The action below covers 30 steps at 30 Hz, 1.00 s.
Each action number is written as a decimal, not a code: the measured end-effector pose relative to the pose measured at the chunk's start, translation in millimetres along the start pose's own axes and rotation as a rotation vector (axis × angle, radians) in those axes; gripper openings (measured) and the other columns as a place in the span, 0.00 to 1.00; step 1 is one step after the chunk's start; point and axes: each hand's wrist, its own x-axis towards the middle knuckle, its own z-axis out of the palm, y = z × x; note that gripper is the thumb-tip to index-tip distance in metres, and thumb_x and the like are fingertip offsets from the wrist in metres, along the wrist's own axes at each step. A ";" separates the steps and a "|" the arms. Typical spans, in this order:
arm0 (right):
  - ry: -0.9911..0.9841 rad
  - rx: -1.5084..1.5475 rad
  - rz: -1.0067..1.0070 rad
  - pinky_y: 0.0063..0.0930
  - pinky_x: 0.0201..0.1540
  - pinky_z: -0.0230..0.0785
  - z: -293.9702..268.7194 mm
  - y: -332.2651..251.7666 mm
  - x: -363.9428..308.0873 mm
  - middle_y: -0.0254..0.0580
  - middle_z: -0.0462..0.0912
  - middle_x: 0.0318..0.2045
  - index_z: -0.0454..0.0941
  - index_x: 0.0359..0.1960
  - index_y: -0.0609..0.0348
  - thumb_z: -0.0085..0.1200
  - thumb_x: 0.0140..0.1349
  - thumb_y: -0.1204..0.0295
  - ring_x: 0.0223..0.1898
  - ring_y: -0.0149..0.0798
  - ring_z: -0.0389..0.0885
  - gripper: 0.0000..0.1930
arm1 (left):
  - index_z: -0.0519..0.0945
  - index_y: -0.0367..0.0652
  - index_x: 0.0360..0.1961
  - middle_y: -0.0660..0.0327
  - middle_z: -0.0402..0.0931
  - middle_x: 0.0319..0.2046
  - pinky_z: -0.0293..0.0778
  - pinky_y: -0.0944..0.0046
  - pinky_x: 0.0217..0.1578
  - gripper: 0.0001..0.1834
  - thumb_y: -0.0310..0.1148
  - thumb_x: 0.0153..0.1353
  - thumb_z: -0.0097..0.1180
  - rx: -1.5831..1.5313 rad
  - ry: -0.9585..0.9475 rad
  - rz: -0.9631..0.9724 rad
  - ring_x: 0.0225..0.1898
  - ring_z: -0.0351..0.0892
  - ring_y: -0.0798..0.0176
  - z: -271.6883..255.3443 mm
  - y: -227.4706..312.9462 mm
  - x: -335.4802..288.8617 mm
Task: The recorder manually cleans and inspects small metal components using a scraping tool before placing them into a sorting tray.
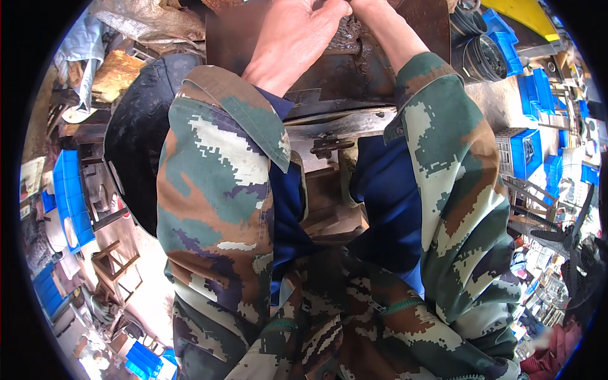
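Both my hands meet at the top edge of the view, above a dark, oily metal machine bed. My left hand is closed, its thumb reaching right toward the other hand. Beside it, my right hand bends inward with its fingers drawn together. The picture's edge cuts off most fingers of both hands, so what they hold cannot be made out. Below the hands, wet brown sludge or grease lies on the metal. A rusty round knob or bolt shows under the machine's front edge, between my knees.
A large black rounded object stands close by my left forearm. Black round buckets and blue crates are at the right. A blue bin and a small wooden stool stand left. A black fan is far right.
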 end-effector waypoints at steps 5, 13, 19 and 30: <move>0.000 -0.066 0.022 0.37 0.41 0.72 -1.6 -3.2 0.0 0.43 0.82 0.29 0.73 0.44 0.62 0.55 0.68 0.59 0.33 0.41 0.80 0.17 | 0.80 0.31 0.38 0.66 0.71 0.25 0.63 0.67 0.29 0.10 0.30 0.66 0.53 0.135 0.008 0.082 0.27 0.65 0.72 0.2 0.4 0.2; -0.001 -0.074 0.041 0.39 0.40 0.72 -2.0 -4.8 -0.9 0.45 0.82 0.29 0.73 0.43 0.62 0.55 0.69 0.60 0.33 0.42 0.81 0.16 | 0.79 0.30 0.37 0.66 0.72 0.25 0.64 0.67 0.29 0.10 0.29 0.66 0.53 0.121 0.004 0.081 0.28 0.65 0.72 0.2 -0.2 0.0; 0.014 0.020 0.002 0.35 0.37 0.70 -0.2 -0.7 -2.6 0.39 0.79 0.27 0.72 0.41 0.60 0.55 0.68 0.62 0.30 0.37 0.77 0.14 | 0.79 0.31 0.36 0.66 0.71 0.24 0.63 0.67 0.29 0.10 0.29 0.66 0.54 0.118 0.032 0.088 0.27 0.64 0.72 -2.1 1.9 -0.1; -0.048 0.189 0.075 0.29 0.32 0.67 -2.2 -0.4 2.8 0.33 0.76 0.25 0.72 0.39 0.56 0.56 0.69 0.65 0.27 0.30 0.73 0.09 | 0.79 0.32 0.34 0.66 0.71 0.23 0.65 0.65 0.29 0.11 0.32 0.65 0.54 0.117 0.097 0.113 0.27 0.66 0.70 -5.7 10.8 -2.4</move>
